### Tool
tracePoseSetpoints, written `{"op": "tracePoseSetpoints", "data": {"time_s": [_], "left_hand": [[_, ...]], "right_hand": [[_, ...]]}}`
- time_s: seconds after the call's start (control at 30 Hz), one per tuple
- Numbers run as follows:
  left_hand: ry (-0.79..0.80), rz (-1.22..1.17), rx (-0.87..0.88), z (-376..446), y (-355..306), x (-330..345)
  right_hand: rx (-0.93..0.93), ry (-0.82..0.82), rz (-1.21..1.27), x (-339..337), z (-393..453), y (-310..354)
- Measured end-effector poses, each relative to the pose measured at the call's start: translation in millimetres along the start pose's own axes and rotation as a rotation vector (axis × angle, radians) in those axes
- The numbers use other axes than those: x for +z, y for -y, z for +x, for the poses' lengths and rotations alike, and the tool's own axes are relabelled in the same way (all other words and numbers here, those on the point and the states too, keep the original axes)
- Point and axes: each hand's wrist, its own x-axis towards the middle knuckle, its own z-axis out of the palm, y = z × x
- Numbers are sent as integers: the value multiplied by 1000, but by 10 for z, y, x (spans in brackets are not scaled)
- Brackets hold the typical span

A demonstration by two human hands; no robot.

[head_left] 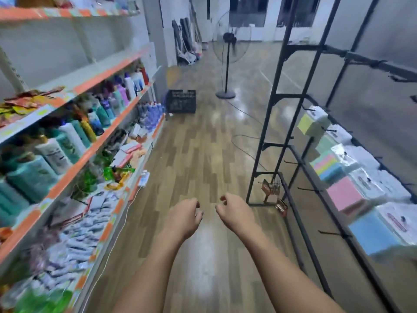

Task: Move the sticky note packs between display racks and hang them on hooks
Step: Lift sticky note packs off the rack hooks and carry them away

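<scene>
Bare hands (208, 213) apparently empty, loosely curled

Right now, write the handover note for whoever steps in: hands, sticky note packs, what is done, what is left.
Left hand: holds nothing, fingers loosely curled, out in front over the floor.
Right hand: the same, holds nothing.
Sticky note packs: yellow, pastel striped, pink and blue ones hang on the hooks of the black display rack to the right.
Done: those packs are on hooks; how many were moved cannot be told.
Left: several hooks on the front rail stand bare. No pack is in hand, so the next step is probably to fetch one; the source rack cannot be made out.
</scene>
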Motion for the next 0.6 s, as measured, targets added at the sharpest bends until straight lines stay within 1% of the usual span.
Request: {"op": "tracePoseSetpoints", "data": {"time_s": [0.13, 0.23, 0.43, 0.53, 0.6], "left_hand": [[-35, -15, 3, 912, 119, -100], [-11, -21, 59, 1658, 164, -73], [27, 5, 305, 3284, 72, -56], [88, 17, 450, 3980, -127, -68], [101, 15, 553, 4392, -361, -49]], "right_hand": [[-4, 1, -23, -130, 886, 105], [43, -19, -16, -208, 1500, 37], [265, -142, 39, -415, 2689, -146], [393, -209, 57, -634, 3039, -208], [492, -274, 73, -800, 3166, -331]]}}
